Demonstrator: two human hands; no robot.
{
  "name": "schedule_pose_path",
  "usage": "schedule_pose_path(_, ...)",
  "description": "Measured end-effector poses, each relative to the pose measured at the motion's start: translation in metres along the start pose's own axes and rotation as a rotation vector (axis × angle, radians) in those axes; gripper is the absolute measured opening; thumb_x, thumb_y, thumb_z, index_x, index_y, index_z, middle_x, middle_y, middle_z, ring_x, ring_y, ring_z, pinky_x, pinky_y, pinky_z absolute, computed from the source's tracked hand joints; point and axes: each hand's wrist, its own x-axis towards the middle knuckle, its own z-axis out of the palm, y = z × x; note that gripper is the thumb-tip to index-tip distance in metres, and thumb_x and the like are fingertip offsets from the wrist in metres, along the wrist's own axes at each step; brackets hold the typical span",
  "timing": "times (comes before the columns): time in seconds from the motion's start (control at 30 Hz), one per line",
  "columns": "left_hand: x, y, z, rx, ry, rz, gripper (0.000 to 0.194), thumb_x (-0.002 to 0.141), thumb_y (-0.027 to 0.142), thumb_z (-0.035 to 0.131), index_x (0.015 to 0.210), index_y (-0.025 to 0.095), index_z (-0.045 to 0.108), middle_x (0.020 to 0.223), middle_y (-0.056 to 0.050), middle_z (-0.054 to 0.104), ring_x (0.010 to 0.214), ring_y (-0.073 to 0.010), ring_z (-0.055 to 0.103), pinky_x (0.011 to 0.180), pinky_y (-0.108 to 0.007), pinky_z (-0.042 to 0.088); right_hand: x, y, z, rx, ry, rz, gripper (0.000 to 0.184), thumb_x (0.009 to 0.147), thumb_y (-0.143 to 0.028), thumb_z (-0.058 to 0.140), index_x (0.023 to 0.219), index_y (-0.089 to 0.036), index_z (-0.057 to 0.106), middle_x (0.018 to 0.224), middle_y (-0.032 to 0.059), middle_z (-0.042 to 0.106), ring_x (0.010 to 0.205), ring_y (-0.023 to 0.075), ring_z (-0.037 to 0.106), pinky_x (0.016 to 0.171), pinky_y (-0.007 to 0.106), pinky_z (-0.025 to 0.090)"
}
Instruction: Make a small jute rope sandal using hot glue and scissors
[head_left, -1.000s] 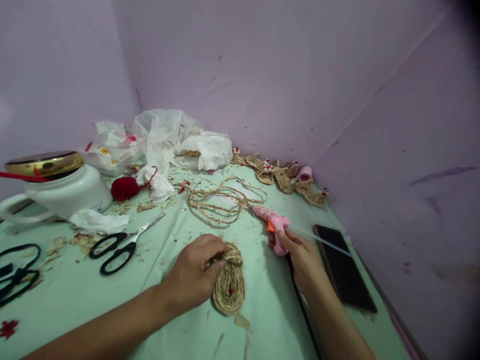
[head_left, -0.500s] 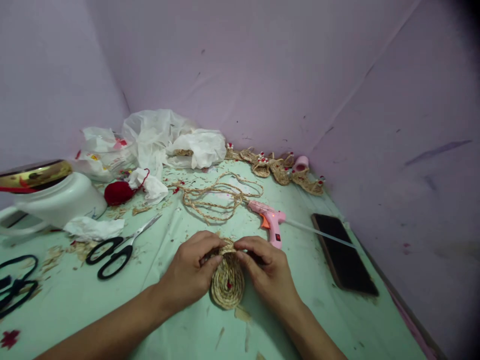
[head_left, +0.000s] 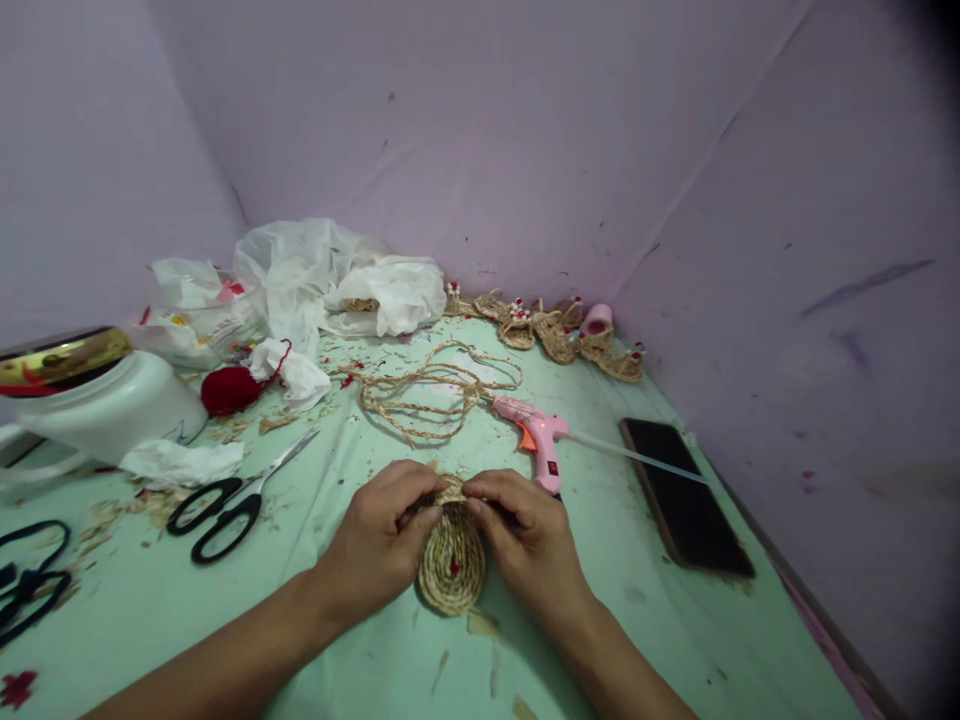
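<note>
A pink glue gun (head_left: pixel 536 430), braided cord (head_left: pixel 420 400) and black-handled scissors (head_left: pixel 238 505) lie beyond two hands on a green desk (head_left: pixel 360 660). Left fingers (head_left: pixel 433 497) and right fingers (head_left: pixel 475 497) pinch the far end of a coiled straw piece (head_left: pixel 452 565) between them.

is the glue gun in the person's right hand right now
No, the pink glue gun lies on the table, while the right hand pinches the coiled woven piece.

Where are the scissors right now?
In the head view, the black-handled scissors lie open on the green table, left of the left hand, just in front of the crumpled white tissue.
</note>
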Motion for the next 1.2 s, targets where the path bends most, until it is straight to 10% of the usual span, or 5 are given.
schedule_pose_path(0.33,0.002,0.003,0.000,-0.027,0.010,-0.032,0.013,0.083,0.014,0.049,0.088,0.017,0.060,0.085,-0.004,0.059,0.083,-0.0156,0.056,0.075,-0.028,0.045,-0.001,0.000,0.001,-0.009,0.018,0.003,0.017,0.080,-0.010,0.053,0.084,-0.019,0.067,0.082,0.0059,0.067,0.077,0.0161,0.063,0.071,0.029,0.052)
schedule_pose_path(0.57,0.002,0.004,-0.001,-0.040,-0.003,-0.082,0.014,0.079,0.014,0.051,0.089,0.018,0.061,0.085,-0.003,0.059,0.081,-0.0155,0.056,0.074,-0.028,0.045,0.000,0.002,0.003,0.097,0.006,0.272,0.022,0.078,-0.017,0.056,0.098,-0.019,0.065,0.087,0.0047,0.070,0.059,0.0130,0.061,0.056,0.025,0.051)
schedule_pose_path(0.87,0.005,0.002,0.000,-0.020,0.009,-0.051,0.010,0.080,0.015,0.052,0.085,0.017,0.061,0.079,-0.002,0.058,0.075,-0.0143,0.055,0.069,-0.027,0.044,0.002,0.005,0.004,0.129,-0.006,0.161,0.016,0.077,-0.014,0.056,0.082,-0.021,0.070,0.083,0.0048,0.070,0.078,0.0175,0.065,0.072,0.030,0.052)
schedule_pose_path(1.2,0.005,0.006,-0.003,-0.077,0.183,-0.062,0.011,0.077,0.015,0.054,0.084,0.016,0.063,0.084,-0.003,0.062,0.075,-0.0137,0.058,0.066,-0.024,0.047,0.002,-0.010,-0.017,0.362,-0.049,0.694,0.029,0.065,-0.029,0.069,0.089,-0.014,0.063,0.075,0.0036,0.066,0.058,0.0142,0.060,0.044,0.023,0.049)
